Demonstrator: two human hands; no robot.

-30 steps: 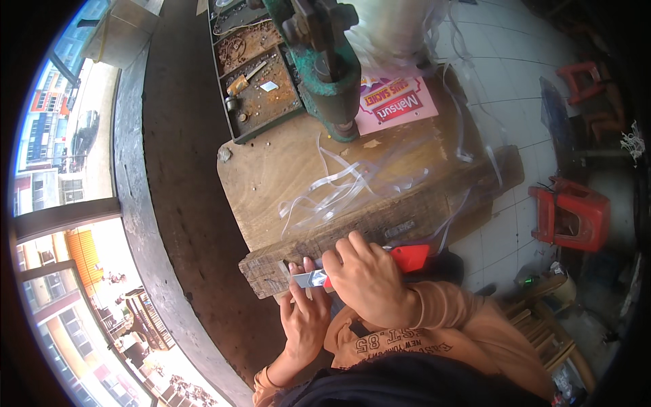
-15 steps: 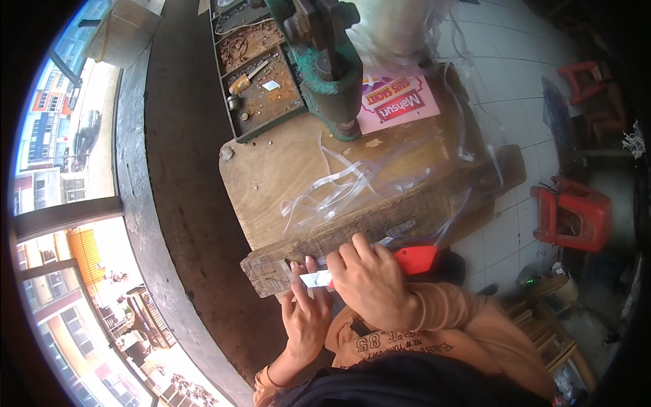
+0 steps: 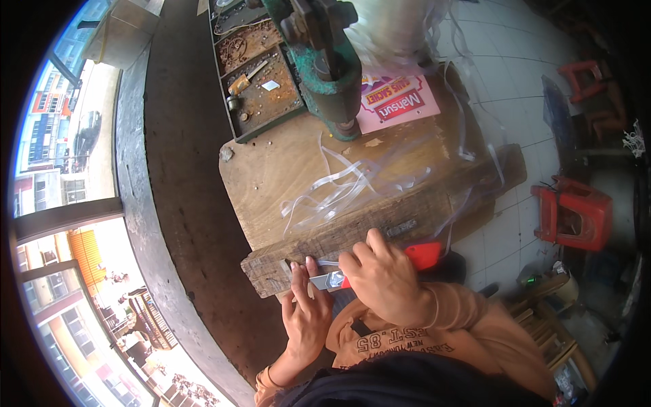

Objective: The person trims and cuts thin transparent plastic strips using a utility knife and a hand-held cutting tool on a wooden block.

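Note:
My right hand (image 3: pixel 382 275) is wrapped round a red utility knife (image 3: pixel 424 256). Its silver blade points left and reaches the fingers of my left hand (image 3: pixel 306 308). Those fingers press at the near edge of a thick, worn wooden beam (image 3: pixel 366 226), around the end of a thin clear plastic strip (image 3: pixel 328 263). The strip runs from the left fingertips toward the right hand, which hides its other part. Beyond the beam, a tangle of clear plastic strips (image 3: pixel 346 183) lies on the wooden tabletop (image 3: pixel 261 186).
At the back stands a green metal press (image 3: pixel 329 85), beside a rusty compartment tray (image 3: pixel 271 105) with small parts. A pink printed sheet (image 3: pixel 400 102) and a heap of clear plastic (image 3: pixel 393 34) lie right of it. Red plastic stools (image 3: pixel 575 214) stand on the tiled floor at right.
My right hand and the knife have shifted slightly to the right, drawing the blade back a little from the left fingers. My left hand stays nearly in place.

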